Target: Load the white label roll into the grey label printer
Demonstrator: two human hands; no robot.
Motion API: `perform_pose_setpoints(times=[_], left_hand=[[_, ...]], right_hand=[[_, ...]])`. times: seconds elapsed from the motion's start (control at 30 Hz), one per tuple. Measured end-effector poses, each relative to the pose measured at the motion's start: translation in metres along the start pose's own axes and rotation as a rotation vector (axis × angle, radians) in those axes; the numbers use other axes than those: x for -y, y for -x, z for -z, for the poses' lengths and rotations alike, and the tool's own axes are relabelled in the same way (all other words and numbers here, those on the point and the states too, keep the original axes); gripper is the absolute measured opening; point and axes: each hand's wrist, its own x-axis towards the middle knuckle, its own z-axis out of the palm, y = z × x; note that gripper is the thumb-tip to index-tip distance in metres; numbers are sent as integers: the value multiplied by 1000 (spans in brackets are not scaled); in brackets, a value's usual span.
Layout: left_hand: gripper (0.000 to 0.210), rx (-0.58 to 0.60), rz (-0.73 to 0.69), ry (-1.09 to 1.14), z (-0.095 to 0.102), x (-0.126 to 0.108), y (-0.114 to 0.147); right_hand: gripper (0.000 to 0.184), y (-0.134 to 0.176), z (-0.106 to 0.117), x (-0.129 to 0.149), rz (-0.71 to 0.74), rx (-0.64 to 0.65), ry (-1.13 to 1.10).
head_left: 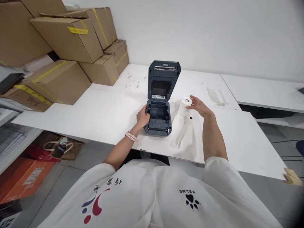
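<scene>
A dark grey label printer point(157, 122) stands on the white table with its lid point(163, 80) raised, so its inner bay and roller show. My left hand point(142, 117) grips the printer's left side, the thumb over the edge. To the printer's right, a white paper roll point(186, 101) stands on end with a loose tail of paper hanging from it. My right hand point(199, 106) is at the roll's right side, fingers spread; whether the fingertips touch it I cannot tell. Nearer me lies a white strip-like piece point(184, 133) with a small dark spot at its far end.
Cardboard boxes point(66, 38) with yellow tape are stacked at the left on the table point(114, 117). A white wall rises behind. The table's front edge runs close to my body. On the floor at left are an orange box point(28, 177) and bags.
</scene>
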Motion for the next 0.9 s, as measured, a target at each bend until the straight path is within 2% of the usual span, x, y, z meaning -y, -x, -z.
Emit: perform_pose_setpoints(times=[0.1, 0.2, 0.3, 0.37, 0.4, 0.47, 0.57, 0.63, 0.73, 0.8, 0.9], left_hand=[[74, 0, -8, 0, 0, 1, 0], [74, -6, -13, -1, -1, 2, 0], [73, -10, -18, 22, -1, 3, 0], [74, -5, -23, 41, -1, 3, 0], [74, 0, -27, 47, 0, 2, 0], [74, 1, -26, 49, 1, 2, 1], [75, 3, -16, 55, 2, 1, 2], [76, 6, -16, 66, 2, 0, 3], [75, 4, -16, 79, 2, 0, 4], [73, -1, -19, 87, 2, 1, 4], [72, -5, -29, 113, 2, 2, 5]], right_hand=[[88, -22, -26, 9, -22, -29, -29], [79, -17, -40, 24, 30, -41, -96], [81, 3, -45, 54, 156, 58, -200], [84, 16, -53, 86, 247, 219, -184], [85, 21, -61, 103, 290, 317, -111], [82, 27, -83, 135, 373, 498, 174], [73, 26, -131, 165, 438, 628, 722], [68, 20, -162, 168, 418, 657, 990], [68, 12, -190, 156, 369, 694, 1151], [70, 14, -193, 148, 357, 694, 1148], [67, 39, -179, 138, 416, 555, 1076]])
